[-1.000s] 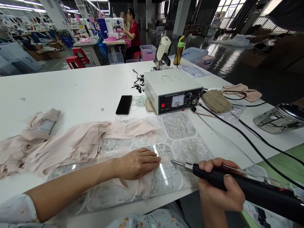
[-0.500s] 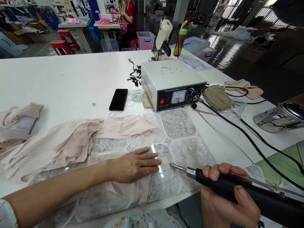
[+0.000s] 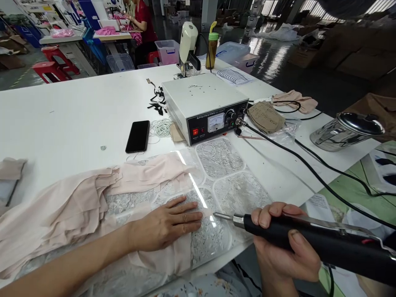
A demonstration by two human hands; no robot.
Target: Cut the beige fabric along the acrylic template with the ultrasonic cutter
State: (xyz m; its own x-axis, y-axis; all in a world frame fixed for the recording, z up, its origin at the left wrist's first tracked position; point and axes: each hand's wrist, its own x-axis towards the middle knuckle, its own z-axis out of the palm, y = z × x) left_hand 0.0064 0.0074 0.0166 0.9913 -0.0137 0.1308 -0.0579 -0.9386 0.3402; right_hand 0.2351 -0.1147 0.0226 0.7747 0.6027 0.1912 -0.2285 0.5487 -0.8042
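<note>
My left hand (image 3: 170,225) lies flat, fingers stretched out, pressing a piece of thin pale pink fabric (image 3: 179,258) onto the marble-patterned mat (image 3: 239,194). A narrow end of the fabric shows just past its fingertips. My right hand (image 3: 284,243) is wrapped round the black handle of a handheld ultrasonic welder (image 3: 328,243), thumb along its side. The slim metal tip (image 3: 223,215) points left, close to that fabric end; whether it touches cannot be made out. More layered pink fabric strips (image 3: 71,206) lie behind and left of my left hand.
A control box (image 3: 206,107) with a dial stands behind the mat, its black cable (image 3: 297,154) running right. Nearby are a phone (image 3: 137,136), a coil of thin cord (image 3: 161,128), a steel-lidded jar (image 3: 343,132), a bottle (image 3: 212,49) and brown fabric pieces (image 3: 266,116). A person in red sits beyond.
The view has swung right, so the table's things appear further left. My left hand stays flat on the fabric, and the welder's tip stays close to its fingertips.
</note>
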